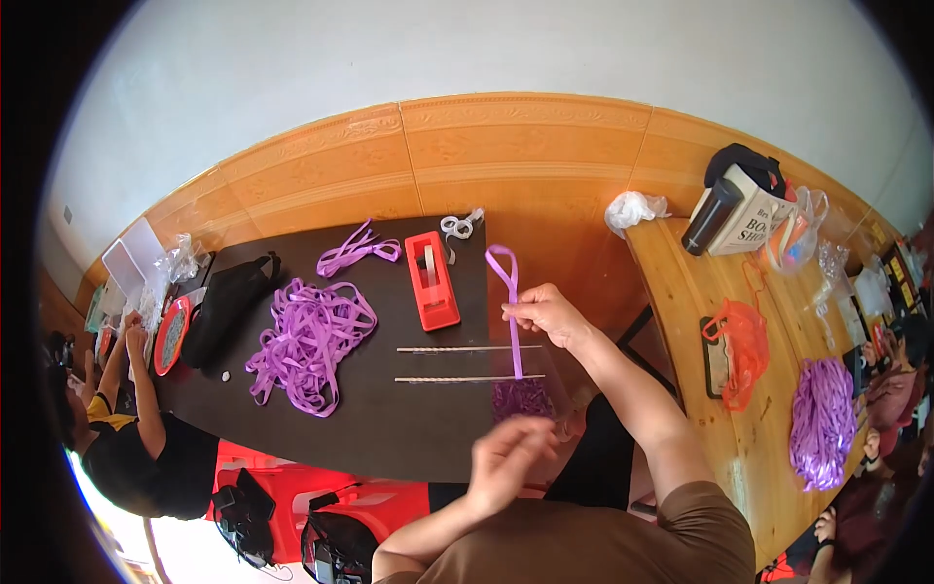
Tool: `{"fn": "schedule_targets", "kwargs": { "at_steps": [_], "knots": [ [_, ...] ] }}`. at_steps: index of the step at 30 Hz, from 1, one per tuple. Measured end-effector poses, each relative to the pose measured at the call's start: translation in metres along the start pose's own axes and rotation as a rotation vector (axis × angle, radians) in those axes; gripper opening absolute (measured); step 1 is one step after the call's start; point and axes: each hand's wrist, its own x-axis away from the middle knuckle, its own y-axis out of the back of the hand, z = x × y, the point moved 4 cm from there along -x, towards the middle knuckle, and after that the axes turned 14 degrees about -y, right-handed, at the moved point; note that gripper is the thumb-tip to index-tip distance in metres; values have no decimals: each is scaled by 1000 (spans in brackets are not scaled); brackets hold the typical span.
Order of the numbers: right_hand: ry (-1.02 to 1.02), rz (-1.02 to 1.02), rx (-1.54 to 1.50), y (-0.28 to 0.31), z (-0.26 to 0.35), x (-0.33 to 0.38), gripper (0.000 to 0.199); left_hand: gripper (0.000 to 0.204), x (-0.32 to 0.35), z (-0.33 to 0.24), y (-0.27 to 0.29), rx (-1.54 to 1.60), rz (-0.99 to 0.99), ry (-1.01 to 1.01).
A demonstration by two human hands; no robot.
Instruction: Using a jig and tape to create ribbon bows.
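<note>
My right hand (547,313) pinches a folded loop of purple ribbon (506,277) that stands up above the dark table (409,428), its tail hanging down across two thin metal rods (467,363). My left hand (506,457) is blurred, fingers bent, hovering near the table's front edge beside a clear bag of purple pieces (523,397); whether it holds anything cannot be made out. A red tape dispenser (431,280) lies just left of the loop.
A tangled heap of purple ribbon (306,343) and a smaller bundle (355,251) lie on the table, with a black bag (226,304) at the left. Another person (136,428) sits at far left. A wooden table (739,389) on the right carries bags and more ribbon (822,423).
</note>
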Motion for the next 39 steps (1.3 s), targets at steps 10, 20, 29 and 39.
{"fn": "schedule_targets", "kwargs": {
  "at_steps": [10,20,29,39],
  "knots": [
    [-173,49,-181,12,-57,-32,15,31,-21,126,41,-556,-269,-146],
    [-408,-6,-535,-25,-132,23,12,32,-75,137,43,-173,-370,-307],
    [-603,191,-626,-36,-210,55,16,19,-35,140,43,-105,-447,-60],
    [1039,-847,801,-35,-100,131,28,21,29,132,36,-15,-378,96]
  ]
}}
